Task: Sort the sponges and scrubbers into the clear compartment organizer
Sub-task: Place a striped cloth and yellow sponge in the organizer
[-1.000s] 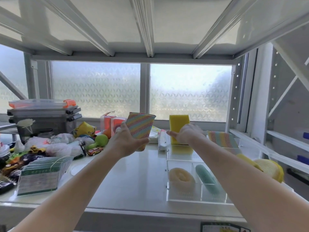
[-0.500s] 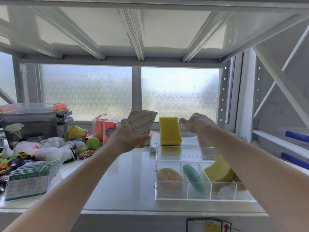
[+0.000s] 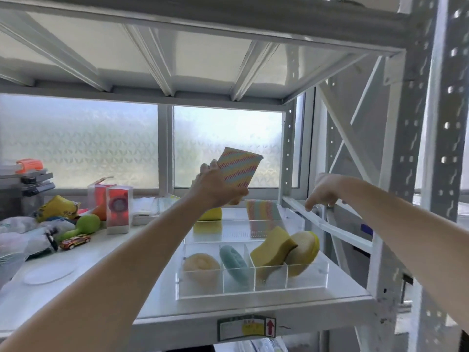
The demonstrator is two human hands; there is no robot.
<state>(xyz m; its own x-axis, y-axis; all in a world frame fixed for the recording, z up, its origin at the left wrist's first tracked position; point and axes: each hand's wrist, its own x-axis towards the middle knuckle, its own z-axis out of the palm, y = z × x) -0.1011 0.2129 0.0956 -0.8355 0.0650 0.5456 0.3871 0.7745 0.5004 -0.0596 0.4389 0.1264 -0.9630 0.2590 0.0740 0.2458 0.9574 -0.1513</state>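
Above the shelf's (image 3: pixel 106 260) right half, the left hand (image 3: pixel 215 190) grips a striped sponge (image 3: pixel 239 170) in the air, over the clear compartment organizer (image 3: pixel 253 290) near the front right corner. The right hand (image 3: pixel 323 190) hangs loosely curled and empty by the right edge. Front compartments already hold a beige scrubber (image 3: pixel 201 266), teal scrubber (image 3: pixel 234 262), yellow sponge (image 3: pixel 271 247) and round sponge (image 3: pixel 303 251); another striped sponge (image 3: pixel 261 215) stands at the back. Judging by this, sorting is mostly done.

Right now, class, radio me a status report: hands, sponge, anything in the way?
Left hand grips striped sponge, raised above clear organizer. Right hand empty, over right rail. Another striped sponge already in back compartment. Path clear.
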